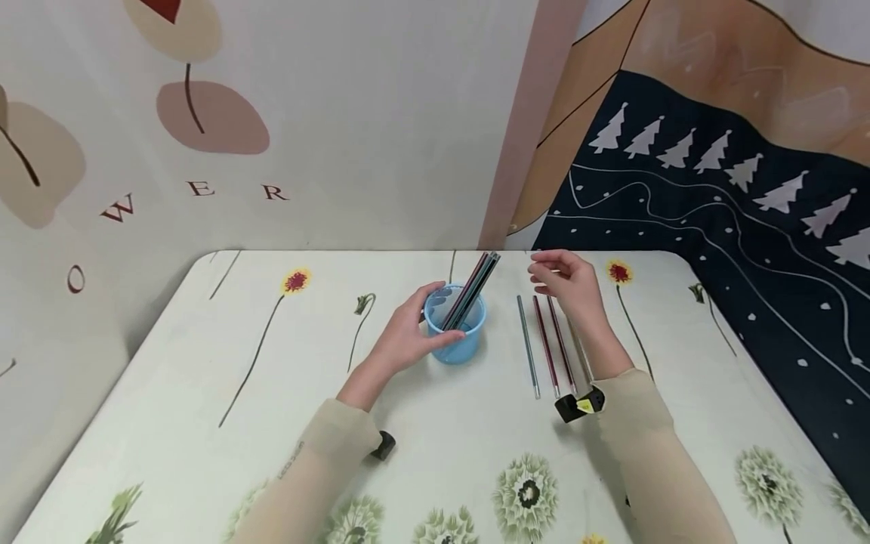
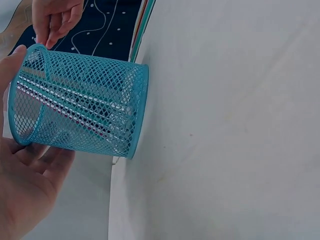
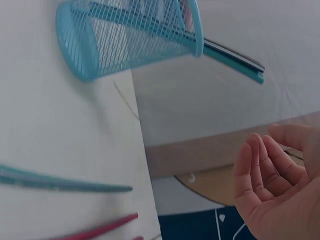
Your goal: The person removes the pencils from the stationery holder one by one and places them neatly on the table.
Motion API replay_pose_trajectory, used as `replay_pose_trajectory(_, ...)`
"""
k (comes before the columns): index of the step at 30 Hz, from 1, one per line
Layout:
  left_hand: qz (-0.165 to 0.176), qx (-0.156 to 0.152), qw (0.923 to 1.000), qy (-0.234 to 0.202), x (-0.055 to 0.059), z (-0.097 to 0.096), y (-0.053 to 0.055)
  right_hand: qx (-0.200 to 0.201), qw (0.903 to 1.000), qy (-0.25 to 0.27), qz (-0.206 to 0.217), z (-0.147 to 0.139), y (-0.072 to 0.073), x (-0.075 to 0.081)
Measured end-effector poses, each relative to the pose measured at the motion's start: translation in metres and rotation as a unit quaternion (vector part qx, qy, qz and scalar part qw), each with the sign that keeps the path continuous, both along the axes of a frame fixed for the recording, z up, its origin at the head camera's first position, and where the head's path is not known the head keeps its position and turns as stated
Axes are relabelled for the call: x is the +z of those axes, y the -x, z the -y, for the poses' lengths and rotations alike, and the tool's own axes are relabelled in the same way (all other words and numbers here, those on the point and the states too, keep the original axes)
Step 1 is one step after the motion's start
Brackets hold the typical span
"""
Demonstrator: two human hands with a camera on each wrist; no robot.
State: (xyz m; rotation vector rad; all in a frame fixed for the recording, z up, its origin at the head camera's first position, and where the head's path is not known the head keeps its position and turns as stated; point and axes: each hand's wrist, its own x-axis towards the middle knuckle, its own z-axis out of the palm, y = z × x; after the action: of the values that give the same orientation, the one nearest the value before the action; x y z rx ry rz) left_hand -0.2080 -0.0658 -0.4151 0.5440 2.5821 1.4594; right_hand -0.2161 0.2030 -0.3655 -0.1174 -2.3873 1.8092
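A light-blue mesh pen cup [image 1: 457, 349] stands on the table, slightly tilted, with a bundle of dark pencils [image 1: 472, 291] leaning to the right inside it. My left hand [image 1: 406, 332] holds the cup, its thumb along the near side and fingers around the far side. To the right of the cup, my right hand [image 1: 569, 283] hovers with fingers loosely bent and nothing between them. Beneath it lie several pencils side by side: a teal pencil [image 1: 528, 347], dark red ones [image 1: 546, 346] and a pale one partly hidden by the right wrist.
The white table cover [image 1: 204, 332] is printed with flowers and dandelions. Behind it hangs a pale wall cloth [image 1: 381, 136] with printed letters. At the right is a dark blue cloth [image 1: 639, 189] with white trees. Each wrist carries a black camera, such as the right one [image 1: 569, 409].
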Motion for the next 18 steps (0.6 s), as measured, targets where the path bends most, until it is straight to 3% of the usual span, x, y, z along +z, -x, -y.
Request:
replay_pose_trajectory(8,-0.008,-0.002,0.9999,-0.008,-0.002,0.001,0.001,0.041,0.9986,0.009,0.032,0.023,0.000,0.000)
replay_pose_trajectory(18,0.005,0.009,0.9998,-0.014,-0.006,0.000,0.001,0.085,0.9948,0.039,0.041,0.041,-0.001,-0.015)
